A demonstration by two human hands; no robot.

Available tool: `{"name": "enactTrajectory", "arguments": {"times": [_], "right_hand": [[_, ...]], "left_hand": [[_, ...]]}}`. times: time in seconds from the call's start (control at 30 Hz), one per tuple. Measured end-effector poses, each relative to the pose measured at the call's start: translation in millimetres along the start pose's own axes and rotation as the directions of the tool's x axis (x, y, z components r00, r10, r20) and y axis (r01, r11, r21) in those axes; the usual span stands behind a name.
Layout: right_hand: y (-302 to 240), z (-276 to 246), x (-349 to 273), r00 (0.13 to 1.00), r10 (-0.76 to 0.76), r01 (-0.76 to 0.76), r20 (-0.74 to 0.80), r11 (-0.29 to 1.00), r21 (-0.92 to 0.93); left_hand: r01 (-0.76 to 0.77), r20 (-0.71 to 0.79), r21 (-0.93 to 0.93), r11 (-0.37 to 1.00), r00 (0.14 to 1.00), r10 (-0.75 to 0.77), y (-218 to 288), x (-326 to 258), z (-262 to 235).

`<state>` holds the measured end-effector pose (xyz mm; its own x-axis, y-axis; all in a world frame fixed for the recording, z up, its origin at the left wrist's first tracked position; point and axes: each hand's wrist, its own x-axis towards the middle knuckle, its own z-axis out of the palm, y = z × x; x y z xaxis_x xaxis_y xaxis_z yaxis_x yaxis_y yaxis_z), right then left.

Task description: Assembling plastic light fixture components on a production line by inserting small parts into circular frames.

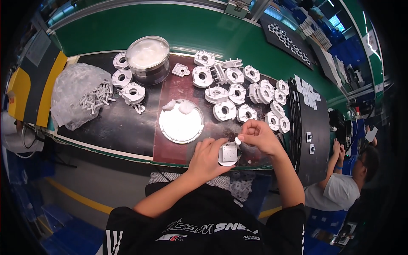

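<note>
My left hand is closed around a white plastic part with a square, holed face, near the front edge of the bench. Just over the top of that part, my right hand pinches a small white piece between thumb and fingers; its exact kind is hard to make out. Beyond my left hand lies a round, shiny lid with white paste-like lumps on its far side. Several white ring-shaped housings are grouped past my hands.
A round tin of white paste stands at the back. Left of it, a clear plastic bag spills small white pins. Stacked black boards border the right side. A co-worker sits farther right.
</note>
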<state>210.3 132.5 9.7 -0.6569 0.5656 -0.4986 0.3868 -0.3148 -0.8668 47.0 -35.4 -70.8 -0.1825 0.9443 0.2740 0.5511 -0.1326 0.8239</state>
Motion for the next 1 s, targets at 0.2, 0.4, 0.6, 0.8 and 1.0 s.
{"name": "enactTrajectory", "arguments": {"times": [0.2, 0.4, 0.6, 0.8, 1.0], "right_hand": [[19.8, -1.8, -9.8, 0.999, -0.035, 0.033, 0.004, 0.981, 0.189], [19.4, -1.8, -14.0, 0.998, -0.033, 0.041, -0.057, 0.989, 0.143], [26.0, -2.6, -13.3, 0.999, -0.038, 0.041, -0.021, 0.985, 0.165], [32.5, 4.0, -5.6, 0.998, -0.057, 0.058, 0.014, 0.994, -0.095], [29.7, 3.4, -2.4, 0.999, -0.039, 0.042, 0.028, 0.995, -0.089]], "left_hand": [[-0.042, -0.008, -0.167, 0.985, 0.999, 0.041, -3.9, -3.4, -0.1], [-0.157, -0.057, -0.123, 0.98, 0.987, 0.151, -7.4, -1.2, 2.7], [-0.149, -0.02, -0.131, 0.98, 0.989, 0.148, -10.9, -2.1, 3.6], [-0.173, 0.019, -0.127, 0.977, 0.984, 0.177, -9.9, -2.9, 4.1], [-0.145, 0.007, -0.127, 0.981, 0.989, 0.147, -10.8, -3.7, 4.9]]}}
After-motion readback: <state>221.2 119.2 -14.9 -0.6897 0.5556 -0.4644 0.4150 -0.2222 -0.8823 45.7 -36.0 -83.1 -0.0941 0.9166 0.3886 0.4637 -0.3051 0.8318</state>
